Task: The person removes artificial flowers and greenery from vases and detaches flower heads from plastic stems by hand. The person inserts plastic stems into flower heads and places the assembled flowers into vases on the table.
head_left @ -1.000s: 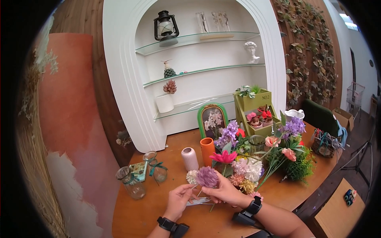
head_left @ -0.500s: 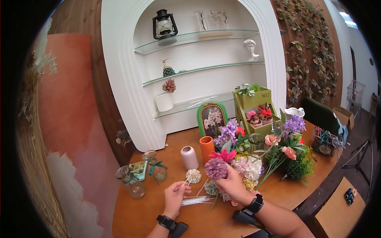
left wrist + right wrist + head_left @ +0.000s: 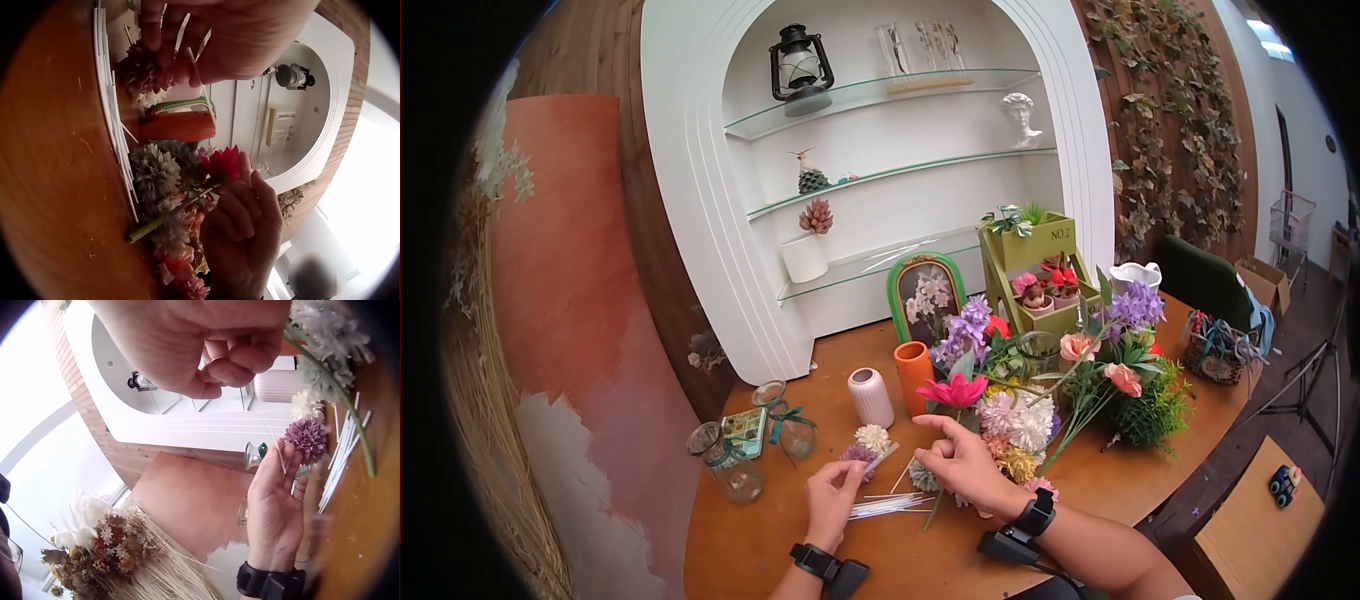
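My left hand [image 3: 830, 497] pinches a thin white stick [image 3: 882, 460] between thumb and fingers, its free end slanting up to the right. Close behind those fingers is a purple pompom flower [image 3: 306, 441], partly covered by them in the head view. A cream pompom flower [image 3: 872, 438] sits just beyond it. My right hand [image 3: 970, 468] is raised to the right, index finger stretched out and the others loosely curled, with nothing visible in its grasp. Below the hands lie several white sticks [image 3: 890, 507]. Beside them are a grey-green flower [image 3: 155, 172] and a green stem [image 3: 169, 219].
Behind the hands stand a pink ribbed vase [image 3: 870, 398] and an orange vase [image 3: 914, 378]. Glass jars [image 3: 730, 470] with green ribbons are at the left. Mixed flowers [image 3: 1030, 420] crowd the right side, before a green planter stand [image 3: 1030, 275].
The purple flower has gone from my raised right hand to beside the left hand, near the cream flower. My left hand keeps a white stick, now tilted to the right.
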